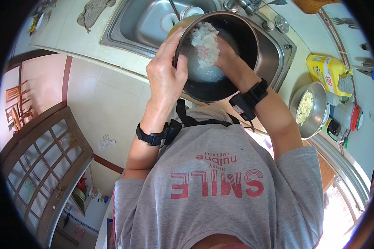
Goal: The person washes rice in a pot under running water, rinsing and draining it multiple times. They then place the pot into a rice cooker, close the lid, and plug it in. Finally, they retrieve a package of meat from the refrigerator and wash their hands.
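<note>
My left hand [167, 66] is closed on the rim of a deep dark pot [249, 45], thumb towards the inside and fingers on the outer wall. The pot tilts over the sink's near edge, its mouth facing me. Cloudy water [207, 74] lies in it. Inside the pot, my right hand [226, 53] holds a wet clump of white rice [205, 43]; most of its fingers are hidden by the clump. Both wrists wear black straps with small devices.
Behind the pot is a steel double sink [131, 23] with white dishes [168, 21] and a faucet [247, 6]. A grey cloth [93, 14] lies on the left counter. At right stand a metal bowl of pale cut pieces [305, 108] and a yellow jug [326, 72].
</note>
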`<act>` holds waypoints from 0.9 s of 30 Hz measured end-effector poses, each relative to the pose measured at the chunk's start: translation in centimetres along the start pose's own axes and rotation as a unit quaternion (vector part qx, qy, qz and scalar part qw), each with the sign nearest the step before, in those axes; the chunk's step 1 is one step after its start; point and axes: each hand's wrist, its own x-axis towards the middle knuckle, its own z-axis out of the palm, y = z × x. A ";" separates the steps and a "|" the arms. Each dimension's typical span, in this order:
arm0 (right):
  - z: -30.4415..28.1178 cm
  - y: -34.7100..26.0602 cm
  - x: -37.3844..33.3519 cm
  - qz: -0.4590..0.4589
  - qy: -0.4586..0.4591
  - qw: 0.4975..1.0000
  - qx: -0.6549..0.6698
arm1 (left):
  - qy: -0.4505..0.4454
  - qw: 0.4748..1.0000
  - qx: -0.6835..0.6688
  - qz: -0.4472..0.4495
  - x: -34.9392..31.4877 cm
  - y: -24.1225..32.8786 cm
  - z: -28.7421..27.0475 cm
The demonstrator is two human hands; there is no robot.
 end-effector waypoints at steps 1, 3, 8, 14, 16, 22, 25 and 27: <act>0.1 -0.2 0.0 -0.008 0.105 0.994 -0.028 | -0.001 1.000 -0.004 0.001 0.0 0.0 0.1; 0.5 -0.9 -0.1 -0.024 0.243 0.966 -0.080 | 0.000 1.000 0.008 0.004 0.1 0.1 0.1; 0.9 -2.8 -0.9 -0.028 0.281 0.905 -0.318 | -0.004 1.000 0.014 -0.002 0.2 0.0 0.0; -0.8 -4.6 -1.0 -0.042 0.260 0.638 -0.723 | 0.008 1.000 0.006 0.018 0.1 0.0 0.2; -1.8 -4.9 -1.8 -0.050 0.225 0.607 -0.761 | 0.006 1.000 0.006 0.018 0.1 0.0 0.2; -4.5 -3.6 -5.1 0.065 0.247 0.859 -0.443 | 0.002 1.000 -0.015 -0.001 0.1 0.3 0.4; -5.4 -1.4 -5.8 0.129 0.311 0.874 -0.349 | 0.014 0.999 0.003 0.032 0.2 0.4 0.7; -5.4 0.5 -5.3 0.175 0.281 0.888 -0.319 | 0.011 1.000 0.004 0.027 0.2 0.4 0.7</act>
